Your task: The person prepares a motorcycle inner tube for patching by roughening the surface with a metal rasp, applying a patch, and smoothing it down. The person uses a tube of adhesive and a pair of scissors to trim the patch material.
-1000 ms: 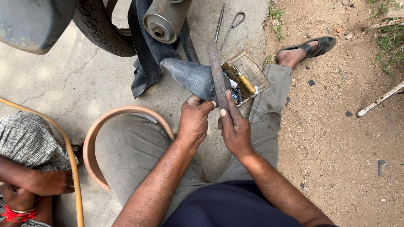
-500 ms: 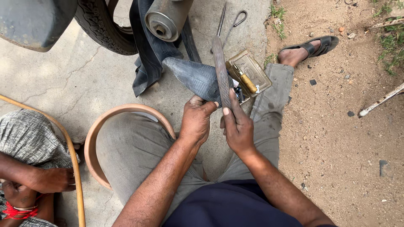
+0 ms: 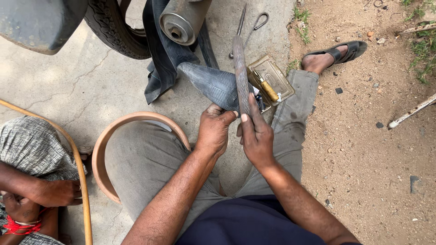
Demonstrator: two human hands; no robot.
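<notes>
Both hands busy: left hand (image 3: 213, 131) pinching the folded rubber tube (image 3: 213, 84) taut, right hand (image 3: 255, 136) gripping the rasp (image 3: 240, 72) flat across it for scuffing.

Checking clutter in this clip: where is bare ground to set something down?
Bare concrete lies between the tyre, the tan ring and the hose. Bare dirt lies right of the outstretched leg. It is crowded ahead of the hands: rubber tube, file, open tin, scissors.
</notes>
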